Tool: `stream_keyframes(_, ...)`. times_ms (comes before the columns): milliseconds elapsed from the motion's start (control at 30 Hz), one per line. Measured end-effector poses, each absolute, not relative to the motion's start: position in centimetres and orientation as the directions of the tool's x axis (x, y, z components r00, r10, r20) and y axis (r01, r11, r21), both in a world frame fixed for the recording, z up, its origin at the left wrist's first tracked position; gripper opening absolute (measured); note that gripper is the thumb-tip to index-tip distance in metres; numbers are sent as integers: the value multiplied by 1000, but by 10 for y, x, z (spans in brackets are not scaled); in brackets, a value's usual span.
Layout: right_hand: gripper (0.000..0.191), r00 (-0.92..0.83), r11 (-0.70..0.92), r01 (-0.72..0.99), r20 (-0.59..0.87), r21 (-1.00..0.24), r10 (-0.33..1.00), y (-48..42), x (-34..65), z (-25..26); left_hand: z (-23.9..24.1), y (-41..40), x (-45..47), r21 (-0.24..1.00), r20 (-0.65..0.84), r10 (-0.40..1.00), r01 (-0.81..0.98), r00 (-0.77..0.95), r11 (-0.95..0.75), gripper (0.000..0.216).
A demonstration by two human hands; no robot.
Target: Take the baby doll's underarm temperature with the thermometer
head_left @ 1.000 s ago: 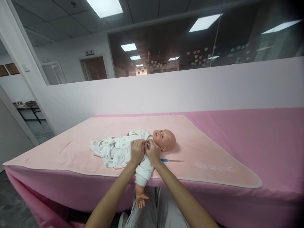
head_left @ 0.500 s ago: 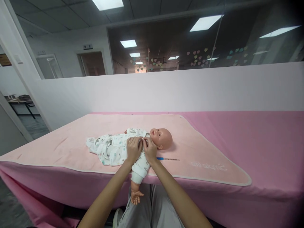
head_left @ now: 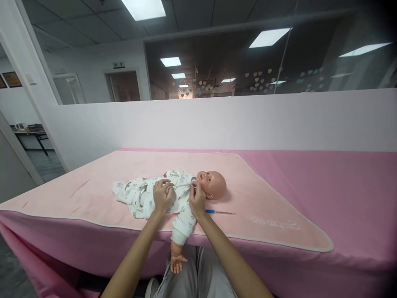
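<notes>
Stretching taut, a thin white cord (head_left: 182, 185) ran between the pinching left hand (head_left: 163, 196) and right hand (head_left: 197, 200), held apart over a bald, white-clothed plastic baby doll (head_left: 180, 200); already straightened, apparently (what remained, I couldn't tell).

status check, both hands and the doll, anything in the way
Left hand and right hand pinching white strip, stretched between them. Baby doll face-up beneath. Thermometer beside right wrist, clear of strip.
</notes>
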State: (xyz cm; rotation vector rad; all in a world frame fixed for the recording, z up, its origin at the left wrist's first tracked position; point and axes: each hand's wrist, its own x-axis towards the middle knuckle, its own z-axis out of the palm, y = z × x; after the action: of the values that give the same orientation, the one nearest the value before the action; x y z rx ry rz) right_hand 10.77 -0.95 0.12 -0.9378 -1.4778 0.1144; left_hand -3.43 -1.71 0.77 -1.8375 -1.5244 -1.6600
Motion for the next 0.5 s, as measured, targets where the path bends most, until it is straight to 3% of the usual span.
stream_keyframes(100,24,151,651,465,778,-600,610,-10,108,3,6,-20,-36,385,835,541,810,-102,-442,17)
stream_keyframes(333,22,152,651,465,779,-600,609,-10,109,4,5,-27,-30,392,832,552,763,-56,-514,13)
stream_keyframes(500,23,138,648,485,783,-587,606,-8,108,1,2,-24,-30,536,785,595,674,-175,-509,20)
